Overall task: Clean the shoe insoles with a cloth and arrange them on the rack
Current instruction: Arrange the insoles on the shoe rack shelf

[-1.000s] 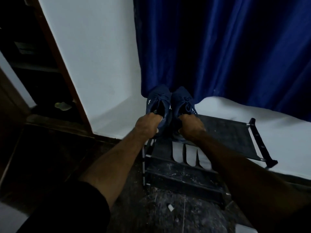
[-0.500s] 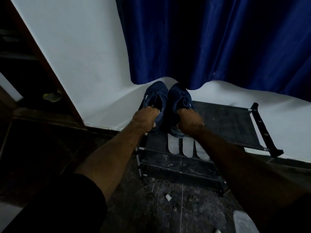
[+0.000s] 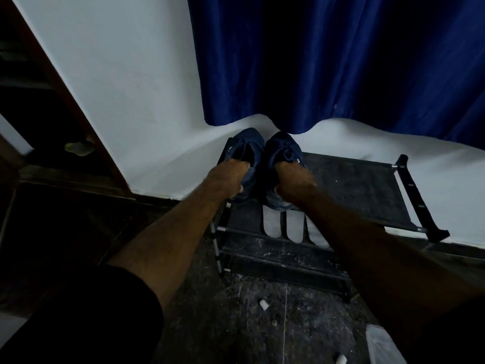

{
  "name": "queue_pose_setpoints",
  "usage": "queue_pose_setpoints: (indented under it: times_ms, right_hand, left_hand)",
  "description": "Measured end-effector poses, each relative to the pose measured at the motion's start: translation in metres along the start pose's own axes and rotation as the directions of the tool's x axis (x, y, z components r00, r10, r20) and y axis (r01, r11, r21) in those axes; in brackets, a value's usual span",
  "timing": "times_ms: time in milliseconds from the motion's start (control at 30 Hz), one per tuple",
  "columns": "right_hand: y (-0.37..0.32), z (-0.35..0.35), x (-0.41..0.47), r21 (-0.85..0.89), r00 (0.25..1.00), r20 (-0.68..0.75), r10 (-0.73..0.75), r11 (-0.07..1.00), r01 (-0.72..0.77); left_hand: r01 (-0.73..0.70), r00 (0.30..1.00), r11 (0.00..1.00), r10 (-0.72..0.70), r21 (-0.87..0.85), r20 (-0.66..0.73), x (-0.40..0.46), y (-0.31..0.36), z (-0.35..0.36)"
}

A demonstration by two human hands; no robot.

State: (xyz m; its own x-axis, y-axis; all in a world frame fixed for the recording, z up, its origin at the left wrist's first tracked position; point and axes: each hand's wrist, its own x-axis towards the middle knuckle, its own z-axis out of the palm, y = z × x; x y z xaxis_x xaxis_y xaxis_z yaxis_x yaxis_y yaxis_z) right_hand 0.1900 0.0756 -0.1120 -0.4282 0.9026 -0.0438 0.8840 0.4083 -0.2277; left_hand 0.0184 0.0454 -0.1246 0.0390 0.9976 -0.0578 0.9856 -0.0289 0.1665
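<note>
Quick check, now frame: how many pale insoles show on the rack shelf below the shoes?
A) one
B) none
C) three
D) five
C: three pale insoles lie side by side on the rack, on the shelf just below the two navy shoes that the left hand and right hand grip.

A single wide-angle view is given from a camera worn on the person's head, aimed forward and steeply down. Both forearms are seen reaching away from the lens toward the shoe rack (image 3: 362,190), which is framed at arm's length near the centre. The dark floor (image 3: 252,319) is taken in at the bottom edge, the white wall (image 3: 126,82) and blue curtain (image 3: 328,61) at the top. Straight lines are bowed toward the frame's edges.
</note>
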Motion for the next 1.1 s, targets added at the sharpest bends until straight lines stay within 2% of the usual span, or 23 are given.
queue_pose_setpoints:
  times_ms: [200, 333, 433, 600, 767, 833, 933, 1100]
  right_hand:
    - [0.001, 0.003, -0.001, 0.000, 1.000, -0.013, -0.010, 1.000, 0.010]
    - [0.000, 0.005, -0.006, -0.022, 0.999, -0.033, 0.000, 1.000, -0.001]
    - [-0.004, 0.012, -0.016, -0.064, 0.992, -0.129, 0.006, 0.998, -0.014]
    - [-0.030, 0.023, -0.038, -0.171, 0.924, -0.338, -0.180, 0.977, 0.127]
    - [-0.080, 0.049, -0.056, -0.221, 0.900, -0.297, -0.319, 0.940, 0.260]
    - [-0.105, 0.070, -0.065, -0.206, 0.907, -0.238, -0.347, 0.931, 0.303]
    - [-0.140, 0.108, -0.078, -0.154, 0.907, -0.128, -0.402, 0.911, 0.382]
    - [-0.197, 0.186, -0.099, -0.114, 0.874, 0.089, -0.478, 0.866, 0.486]
  left_hand:
    - [0.004, 0.999, 1.000, -0.003, 0.024, -0.046, -0.002, 0.000, 0.005]
    - [0.020, 0.979, 1.000, -0.018, 0.005, -0.204, -0.020, 0.001, 0.019]
    - [0.037, 0.954, 0.997, -0.056, -0.071, -0.293, -0.043, -0.008, 0.030]
    - [0.162, 0.921, 0.982, -0.186, -0.099, -0.343, -0.090, -0.034, 0.034]
    - [0.211, 0.907, 0.968, -0.245, -0.132, -0.342, -0.147, -0.059, 0.051]
    - [0.297, 0.900, 0.940, -0.335, -0.170, -0.279, -0.182, -0.072, 0.072]
    - [0.443, 0.880, 0.876, -0.465, -0.191, -0.095, -0.233, -0.096, 0.112]
    - [0.629, 0.777, 0.734, -0.609, -0.255, 0.161, -0.309, -0.135, 0.173]
